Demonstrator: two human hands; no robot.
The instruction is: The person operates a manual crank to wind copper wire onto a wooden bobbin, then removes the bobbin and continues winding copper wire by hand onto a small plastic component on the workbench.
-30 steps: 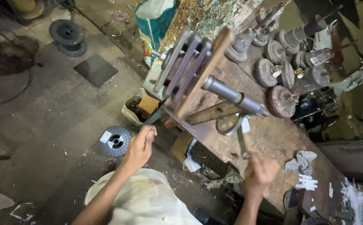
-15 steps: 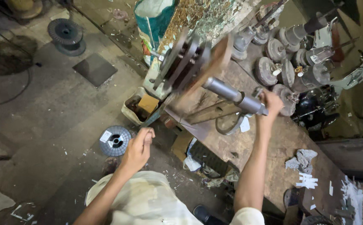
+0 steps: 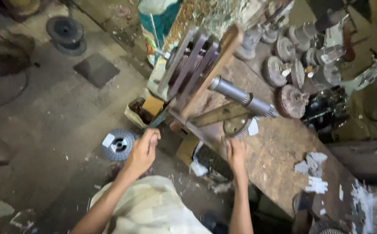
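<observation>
Seen from above the worker, at a cluttered wooden workbench (image 3: 283, 147).

Left hand (image 3: 143, 151): curled into a loose fist just off the near-left corner of the winding machine (image 3: 205, 73), at about the spot where a crank would sit below the bench edge. Whether the fingers actually close on a handle I cannot tell; whatever is inside the fist is hidden and blurred.

Right hand (image 3: 236, 154): fingers extended upward, fairly open, resting at the bench edge right below a small toothed gear wheel (image 3: 236, 126). Fingertips are at or just beside the wheel's lower rim; contact cannot be confirmed. Nothing is grasped.

Machine: a tilted frame of flat plates and wooden slats, with a grey steel shaft (image 3: 240, 95) running out to the right and ending in a toothed end. A flat brass-coloured bar (image 3: 218, 115) sits under the shaft, just above the gear wheel.

Surroundings: a wire spool (image 3: 118, 144) with a white label lies on the floor just left of the left hand. A small tray of odds and ends (image 3: 147, 110) sits below the machine. Rusty round parts (image 3: 290, 102) stand at the far side of the bench; torn white paper scraps (image 3: 314, 173) lie on the near-right part.
</observation>
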